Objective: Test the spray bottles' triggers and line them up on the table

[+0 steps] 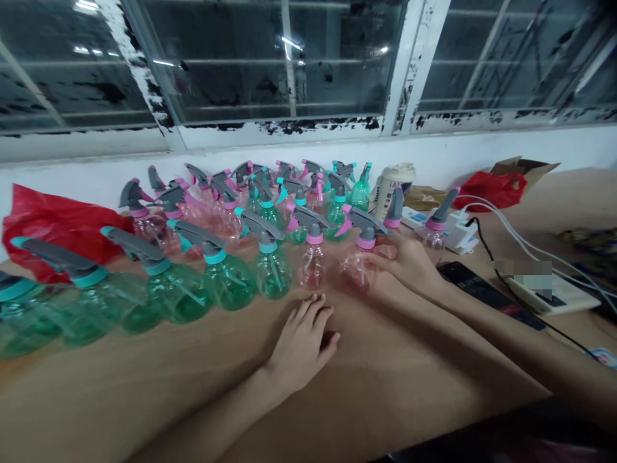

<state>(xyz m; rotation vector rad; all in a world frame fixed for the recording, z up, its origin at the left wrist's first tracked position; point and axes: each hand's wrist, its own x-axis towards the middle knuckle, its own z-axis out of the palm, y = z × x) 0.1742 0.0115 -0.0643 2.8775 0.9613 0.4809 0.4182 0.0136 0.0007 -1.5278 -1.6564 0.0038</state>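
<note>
My right hand [407, 260] has its fingers closed at the right side of a pink spray bottle [354, 270], just below the pink collar; part of the grip is hidden behind the bottle. Flat on the table, my left hand [303, 337] lies open and holds nothing. Its fingertips are close to the base of another upright pink spray bottle [313, 267]. To the left of that one stands a green spray bottle [274, 273], in a row with several more green ones. Behind my right hand is a further pink spray bottle [434, 239], partly covered.
Several pink and green bottles crowd the back by the wall. A red plastic bag [62, 222] lies at left, another red bag [491, 191] at right. A paper cup [393, 186], power strip [453, 231], phone [486, 292], white device [554, 292] and cables share the table [193, 379].
</note>
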